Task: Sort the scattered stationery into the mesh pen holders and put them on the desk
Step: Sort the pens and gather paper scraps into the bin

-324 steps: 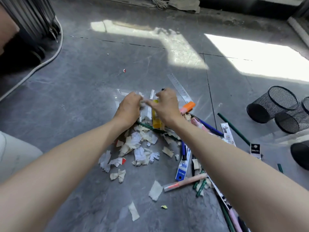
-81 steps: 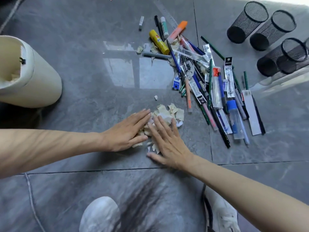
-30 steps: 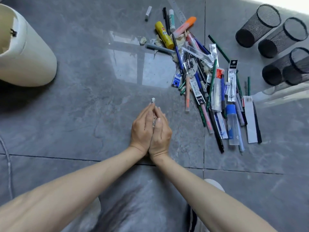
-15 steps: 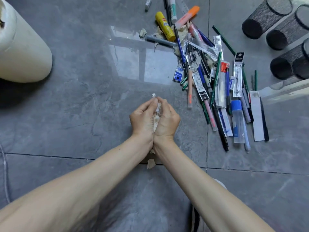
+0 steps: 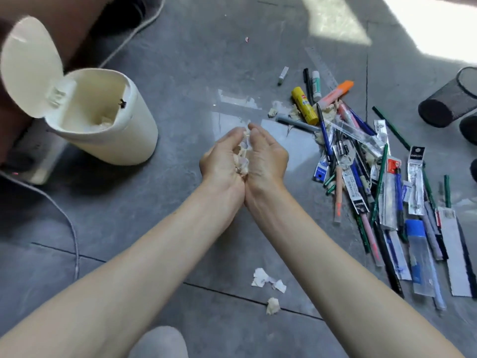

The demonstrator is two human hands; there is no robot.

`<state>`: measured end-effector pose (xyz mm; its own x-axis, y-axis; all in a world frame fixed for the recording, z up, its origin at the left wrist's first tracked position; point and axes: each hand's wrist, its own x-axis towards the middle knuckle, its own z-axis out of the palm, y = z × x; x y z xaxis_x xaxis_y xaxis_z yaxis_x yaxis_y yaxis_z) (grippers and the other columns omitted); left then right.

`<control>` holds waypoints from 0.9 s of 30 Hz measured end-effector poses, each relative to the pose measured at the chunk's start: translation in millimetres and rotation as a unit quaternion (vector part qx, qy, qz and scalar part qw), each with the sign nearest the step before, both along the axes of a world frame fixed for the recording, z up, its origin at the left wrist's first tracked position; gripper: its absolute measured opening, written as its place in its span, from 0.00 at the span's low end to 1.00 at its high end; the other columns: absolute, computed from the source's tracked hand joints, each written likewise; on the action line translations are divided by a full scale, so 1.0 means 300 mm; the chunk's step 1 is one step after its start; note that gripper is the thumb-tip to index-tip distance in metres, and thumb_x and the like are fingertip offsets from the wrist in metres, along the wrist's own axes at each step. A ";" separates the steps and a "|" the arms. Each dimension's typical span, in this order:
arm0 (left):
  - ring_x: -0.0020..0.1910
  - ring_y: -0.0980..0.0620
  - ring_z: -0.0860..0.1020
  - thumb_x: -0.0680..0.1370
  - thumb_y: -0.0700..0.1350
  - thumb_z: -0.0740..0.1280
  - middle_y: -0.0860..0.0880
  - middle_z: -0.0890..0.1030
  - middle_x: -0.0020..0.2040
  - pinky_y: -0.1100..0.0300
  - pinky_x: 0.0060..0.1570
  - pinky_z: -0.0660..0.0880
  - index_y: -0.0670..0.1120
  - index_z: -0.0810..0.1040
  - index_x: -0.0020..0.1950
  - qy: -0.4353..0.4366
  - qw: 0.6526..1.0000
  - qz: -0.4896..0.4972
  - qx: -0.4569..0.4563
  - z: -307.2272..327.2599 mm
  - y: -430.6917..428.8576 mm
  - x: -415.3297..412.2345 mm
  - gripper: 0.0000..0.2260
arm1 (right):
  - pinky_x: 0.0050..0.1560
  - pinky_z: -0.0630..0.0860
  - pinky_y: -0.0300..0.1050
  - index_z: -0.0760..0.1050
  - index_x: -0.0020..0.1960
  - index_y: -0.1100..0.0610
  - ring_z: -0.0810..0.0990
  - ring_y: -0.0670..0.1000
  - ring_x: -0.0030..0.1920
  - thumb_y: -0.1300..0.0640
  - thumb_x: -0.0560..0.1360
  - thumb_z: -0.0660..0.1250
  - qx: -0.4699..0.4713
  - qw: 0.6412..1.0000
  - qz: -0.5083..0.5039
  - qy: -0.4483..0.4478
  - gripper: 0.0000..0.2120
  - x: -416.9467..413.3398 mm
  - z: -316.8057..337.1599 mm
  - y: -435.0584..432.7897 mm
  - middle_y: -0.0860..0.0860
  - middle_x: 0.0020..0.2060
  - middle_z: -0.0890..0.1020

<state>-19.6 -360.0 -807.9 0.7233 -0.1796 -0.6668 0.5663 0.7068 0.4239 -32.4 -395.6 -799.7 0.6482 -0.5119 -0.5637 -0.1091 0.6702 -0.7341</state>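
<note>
While cream bin (image 5: 108, 135) stands far left, lid flipped open, left hand (image 5: 222, 161) and right hand (image 5: 265, 158) meet at centre. Heels touching, fingers curled upward, cupping paper scraps (image 5: 242, 156) between palms. Few loose scraps (image 5: 268, 280) on floor (image 5: 180, 60) beside right forearm. Stationery (image 5: 361, 164) heaped on floor further right, yellow glue stick (image 5: 304, 105) at far end. Mesh pen holders (image 5: 449, 99) lie on sides at right edge, near heap.
</note>
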 end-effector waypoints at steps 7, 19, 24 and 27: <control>0.34 0.52 0.80 0.78 0.39 0.63 0.46 0.78 0.38 0.62 0.35 0.79 0.41 0.75 0.42 -0.079 0.995 0.058 0.029 0.177 0.290 0.212 0.05 | 0.50 0.77 0.51 0.78 0.49 0.63 0.78 0.55 0.40 0.68 0.75 0.65 0.032 0.994 0.088 -0.061 0.05 0.235 0.171 0.275 0.57 0.36 0.79; 0.34 0.53 0.81 0.79 0.36 0.60 0.43 0.80 0.39 0.65 0.34 0.76 0.38 0.75 0.52 -0.232 0.924 0.081 0.293 0.220 0.552 0.437 0.05 | 0.50 0.79 0.43 0.81 0.50 0.64 0.82 0.51 0.44 0.64 0.76 0.61 -0.132 0.973 0.163 -0.100 0.10 0.484 0.192 0.564 0.54 0.41 0.83; 0.35 0.53 0.80 0.79 0.34 0.60 0.45 0.80 0.37 0.65 0.36 0.76 0.41 0.74 0.46 -0.270 0.874 0.051 0.400 0.182 0.573 0.444 0.06 | 0.53 0.79 0.47 0.80 0.48 0.59 0.82 0.51 0.47 0.64 0.76 0.59 -0.195 0.963 0.162 -0.090 0.10 0.504 0.141 0.583 0.53 0.44 0.83; 0.39 0.52 0.81 0.78 0.35 0.61 0.45 0.81 0.39 0.63 0.40 0.76 0.41 0.75 0.46 -0.299 0.838 0.016 0.457 0.157 0.598 0.458 0.05 | 0.54 0.78 0.50 0.79 0.50 0.58 0.81 0.50 0.49 0.62 0.76 0.58 -0.240 0.949 0.184 -0.092 0.11 0.505 0.128 0.594 0.51 0.45 0.83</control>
<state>117.9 -180.7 -760.8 0.9716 0.2343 -0.0326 0.0470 -0.0560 0.9973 119.0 -217.3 -761.2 0.8977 -0.4011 -0.1825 -0.1112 0.1946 -0.9746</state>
